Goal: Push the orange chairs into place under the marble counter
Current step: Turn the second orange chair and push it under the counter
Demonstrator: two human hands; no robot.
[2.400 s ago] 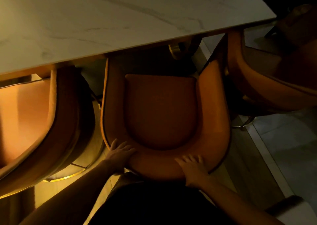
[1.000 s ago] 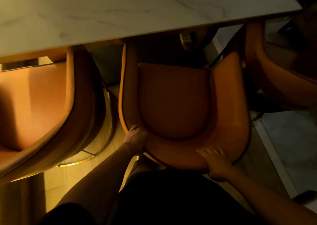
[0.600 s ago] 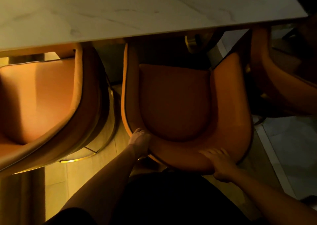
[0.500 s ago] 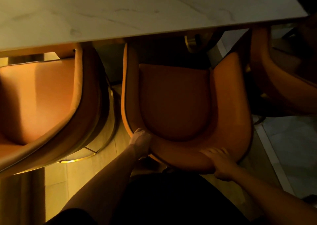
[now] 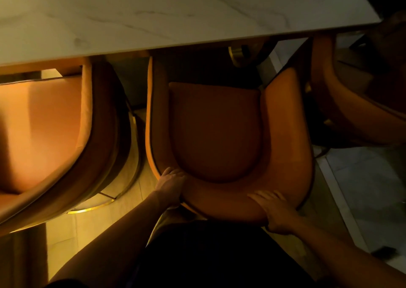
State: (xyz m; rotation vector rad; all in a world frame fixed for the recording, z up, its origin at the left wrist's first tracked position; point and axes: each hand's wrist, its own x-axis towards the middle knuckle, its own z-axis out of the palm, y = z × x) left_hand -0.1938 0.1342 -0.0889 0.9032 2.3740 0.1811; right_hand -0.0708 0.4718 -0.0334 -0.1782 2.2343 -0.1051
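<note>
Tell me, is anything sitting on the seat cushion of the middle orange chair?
No, the seat cushion of the middle orange chair is bare; the left hand and right hand touch only its curved backrest.

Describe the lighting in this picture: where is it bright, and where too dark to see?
Head view: warm, dim light; brightest on the marble counter and left chair; the middle chair is shaded; the top right corner is nearly black.
</note>
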